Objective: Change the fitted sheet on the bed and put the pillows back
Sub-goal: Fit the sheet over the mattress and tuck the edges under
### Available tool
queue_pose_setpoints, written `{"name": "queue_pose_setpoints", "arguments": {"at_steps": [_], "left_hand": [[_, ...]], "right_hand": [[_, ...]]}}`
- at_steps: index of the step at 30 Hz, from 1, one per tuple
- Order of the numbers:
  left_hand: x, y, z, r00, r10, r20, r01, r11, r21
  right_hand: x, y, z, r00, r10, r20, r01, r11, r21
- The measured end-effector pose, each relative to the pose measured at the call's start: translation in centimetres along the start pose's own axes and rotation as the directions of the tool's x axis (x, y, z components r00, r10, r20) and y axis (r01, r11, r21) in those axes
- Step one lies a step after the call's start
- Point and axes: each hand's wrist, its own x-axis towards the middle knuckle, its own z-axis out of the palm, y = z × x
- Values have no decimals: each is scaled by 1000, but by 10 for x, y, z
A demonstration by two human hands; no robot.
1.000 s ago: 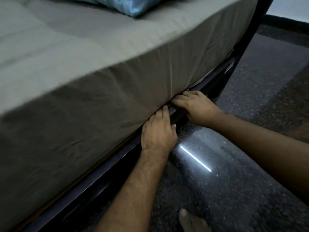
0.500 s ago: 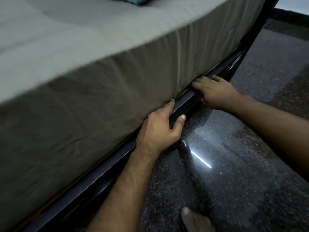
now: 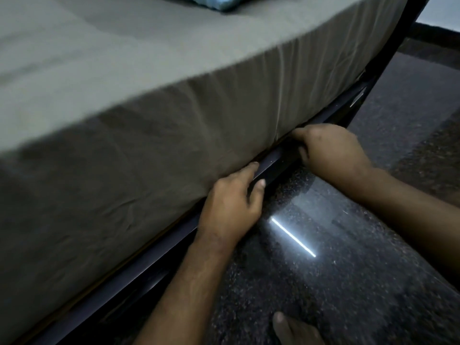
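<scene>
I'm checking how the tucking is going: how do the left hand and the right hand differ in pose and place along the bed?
The left hand lies nearer the camera, fingers extended along the sheet's bottom edge, thumb on the dark bed rail. The right hand works farther along, fingers curled with their tips hidden under the mattress. The left forearm comes from below, the right from the side. Both meet the sheet where it reaches the rail.

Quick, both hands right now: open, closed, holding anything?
Left hand: open, fingertips pressed at the fitted sheet edge above the bed frame.
Right hand: fingers curled at the sheet's bottom edge; grip cannot be told.
</scene>
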Motion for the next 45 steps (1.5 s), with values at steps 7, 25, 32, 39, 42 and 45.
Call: {"name": "queue_pose_setpoints", "arguments": {"at_steps": [7,25,32,39,42,45], "left_hand": [[-100,-28,-90,988,-156,15,154,983,102],[-328,-63,-272,570,-726,-386,808,581,99],[-414,-107,-335,304,-708,-637,880,465,-97],[-463,-132,-357,105,-681,-725,896,381,-228],[-473,-137,-363,188,-621,-761,902,416,-117],[-501,-154,-371,221,-644,-733,918,390,-66]], "right_hand": [[-43,-99,13,847,-519,-117,532,821,209],[-108,-392,-45,30,-993,-113,995,19,101],[-156,-517,-96,101,-984,149,991,112,68],[-199,-608,-169,190,-785,590,976,88,-198],[-223,-648,-186,67,-886,458,996,29,-89],[-225,-676,-172,-39,-978,204,999,-32,36]]}}
